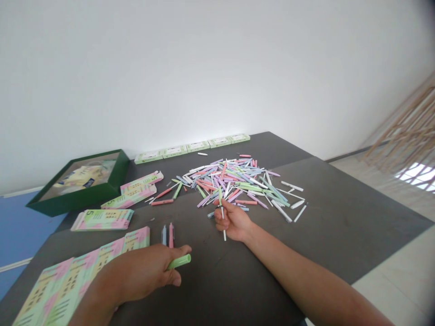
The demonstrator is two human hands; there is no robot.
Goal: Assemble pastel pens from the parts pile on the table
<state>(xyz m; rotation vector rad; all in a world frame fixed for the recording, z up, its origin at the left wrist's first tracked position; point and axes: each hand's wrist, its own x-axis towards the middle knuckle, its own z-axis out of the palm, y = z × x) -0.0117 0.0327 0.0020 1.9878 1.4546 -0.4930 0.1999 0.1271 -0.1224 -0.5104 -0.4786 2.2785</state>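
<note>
My left hand (154, 271) is closed around a green pen barrel (181, 261), whose round end sticks out past my thumb. Just beyond that hand, a blue-grey pen (164, 235) and a pink pen (171, 236) lie side by side. Between thumb and fingers, my right hand (234, 222) pinches a white pen refill (224, 234) with a green pen part (220, 196) at its upper end. It is at the near edge of a pile of pen parts (234, 174) in pink, green, blue, purple and white.
Printed pen boxes (98, 262) lie in a row at front left, with flatter cartons (103, 219) behind them. A green box (115, 174) holding plastic bags stands at the back left. Several light green boxes (175, 150) line the dark table's (316, 199) wall side.
</note>
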